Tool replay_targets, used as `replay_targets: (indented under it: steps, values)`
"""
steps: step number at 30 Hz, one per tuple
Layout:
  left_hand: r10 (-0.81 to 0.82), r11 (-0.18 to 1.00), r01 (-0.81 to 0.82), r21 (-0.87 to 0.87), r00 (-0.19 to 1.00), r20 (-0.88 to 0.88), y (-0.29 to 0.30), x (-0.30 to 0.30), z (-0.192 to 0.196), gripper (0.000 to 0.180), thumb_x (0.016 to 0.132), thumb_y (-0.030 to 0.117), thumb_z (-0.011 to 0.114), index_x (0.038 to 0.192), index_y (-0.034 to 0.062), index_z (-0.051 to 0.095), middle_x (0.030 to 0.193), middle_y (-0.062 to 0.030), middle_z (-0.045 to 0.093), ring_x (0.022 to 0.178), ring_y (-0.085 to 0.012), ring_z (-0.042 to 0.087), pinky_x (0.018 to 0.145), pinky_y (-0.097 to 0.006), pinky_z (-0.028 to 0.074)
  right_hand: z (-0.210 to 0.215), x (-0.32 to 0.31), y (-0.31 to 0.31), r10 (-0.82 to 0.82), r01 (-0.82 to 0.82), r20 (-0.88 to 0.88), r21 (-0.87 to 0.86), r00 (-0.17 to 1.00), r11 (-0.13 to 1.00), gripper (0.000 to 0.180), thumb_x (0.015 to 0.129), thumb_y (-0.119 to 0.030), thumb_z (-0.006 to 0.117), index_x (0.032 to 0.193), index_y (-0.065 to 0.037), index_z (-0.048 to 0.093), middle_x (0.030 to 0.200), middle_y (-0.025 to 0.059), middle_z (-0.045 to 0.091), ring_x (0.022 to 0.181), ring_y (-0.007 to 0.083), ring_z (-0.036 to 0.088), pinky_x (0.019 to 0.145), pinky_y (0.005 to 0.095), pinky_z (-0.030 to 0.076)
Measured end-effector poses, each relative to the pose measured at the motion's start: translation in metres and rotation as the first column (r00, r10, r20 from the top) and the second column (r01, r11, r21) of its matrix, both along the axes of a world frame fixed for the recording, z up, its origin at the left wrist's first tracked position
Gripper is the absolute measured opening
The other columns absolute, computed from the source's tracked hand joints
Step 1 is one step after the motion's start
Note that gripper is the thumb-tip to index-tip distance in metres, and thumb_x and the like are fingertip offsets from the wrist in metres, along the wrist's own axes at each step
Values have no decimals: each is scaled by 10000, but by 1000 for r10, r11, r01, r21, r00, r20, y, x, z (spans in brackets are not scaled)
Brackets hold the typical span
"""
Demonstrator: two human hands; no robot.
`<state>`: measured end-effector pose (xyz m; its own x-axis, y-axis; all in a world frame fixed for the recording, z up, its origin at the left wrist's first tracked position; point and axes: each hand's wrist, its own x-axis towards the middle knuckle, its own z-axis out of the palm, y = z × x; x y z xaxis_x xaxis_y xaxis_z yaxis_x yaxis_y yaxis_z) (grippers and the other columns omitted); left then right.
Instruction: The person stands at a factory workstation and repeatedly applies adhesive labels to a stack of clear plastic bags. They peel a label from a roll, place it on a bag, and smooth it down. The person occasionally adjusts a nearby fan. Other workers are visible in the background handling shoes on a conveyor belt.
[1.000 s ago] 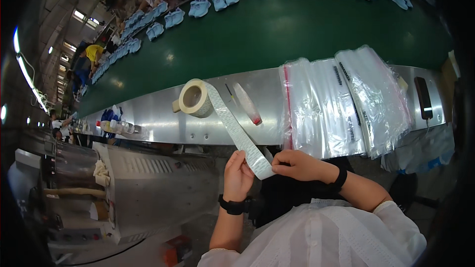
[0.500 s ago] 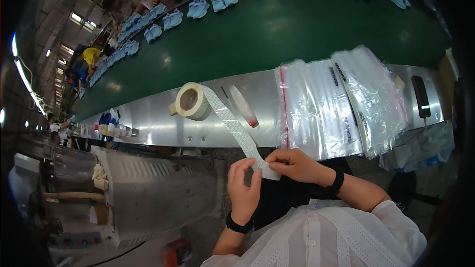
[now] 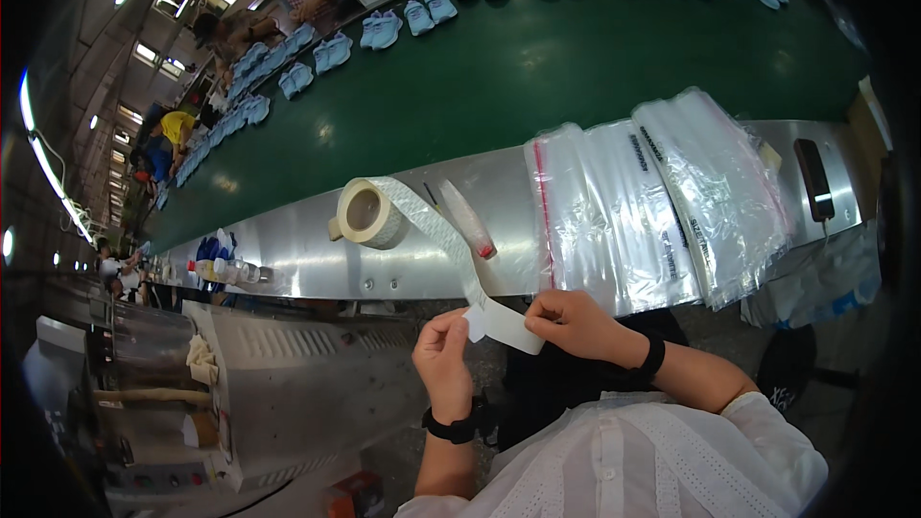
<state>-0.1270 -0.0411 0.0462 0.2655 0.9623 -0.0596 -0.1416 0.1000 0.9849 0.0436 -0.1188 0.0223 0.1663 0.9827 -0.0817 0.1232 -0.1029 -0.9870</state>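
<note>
A roll of white printed labels [image 3: 388,230] stands on the metal ledge. From it a label strip [image 3: 436,223] runs down toward me past the ledge's edge. My right hand [image 3: 578,328] pinches the free end of this strip, where the backing looks plain and pale. Between the thumb and fingers of my left hand [image 3: 444,364] is a small white label [image 3: 475,322], close against the strip; whether it is fully off the backing I cannot tell. Clear plastic bags [image 3: 600,216] lie fanned out beyond my right hand.
A narrow clear packet with a red end [image 3: 467,221] lies beside the strip. Bottles [image 3: 230,271] stand at the left, a dark handheld device [image 3: 814,177] at the right. Pale blue shoes [image 3: 429,11] line the green conveyor belt [image 3: 499,77]. Co-workers are across it. A metal machine [image 3: 307,374] stands at lower left.
My left hand has moved left and closed its fingers on a small label, away from the right hand. More of the strip's plain end shows between the hands.
</note>
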Motion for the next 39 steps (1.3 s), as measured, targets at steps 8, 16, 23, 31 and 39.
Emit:
replay_targets:
  steps: [8,16,23,31,39]
  values:
    - [-536,825,454,-337,817,-213,7,33,-4,368,967,274,418,1245,38,473,1175,-62,525,1017,-153,510,852,-272,411,10,9,-28,251,-254,412,-49,876,966,206,834,-255,597,915,-68,626,861,101,612,813,280,600,714,371,467]
    - [-741,579,684,-443,669,64,20,62,-19,431,969,324,400,1283,34,464,1130,-43,542,948,-108,524,836,-278,430,12,47,-53,33,-41,331,17,943,999,178,833,-217,591,867,-49,639,830,111,621,766,266,608,673,342,469]
    - [-698,703,623,-344,696,-167,56,114,-25,421,927,322,493,1239,41,517,1005,10,532,901,-82,466,775,-243,390,4,71,-30,-333,342,152,-40,931,939,165,845,-174,572,860,-19,626,781,108,618,673,203,590,618,304,454]
    - [-755,643,723,-251,545,-365,50,122,-1,399,917,274,502,1246,52,538,852,59,517,624,-28,348,566,-170,299,-14,75,-26,-406,408,121,14,906,913,186,838,-194,580,857,-14,622,766,110,612,656,203,590,612,302,456]
    - [-726,657,612,-440,670,-153,70,143,-30,464,958,364,415,1167,-37,516,1056,-58,565,961,-155,517,865,-268,400,-16,77,-22,-412,398,-156,-113,898,910,209,847,-197,573,844,6,623,756,105,611,657,201,586,622,297,459]
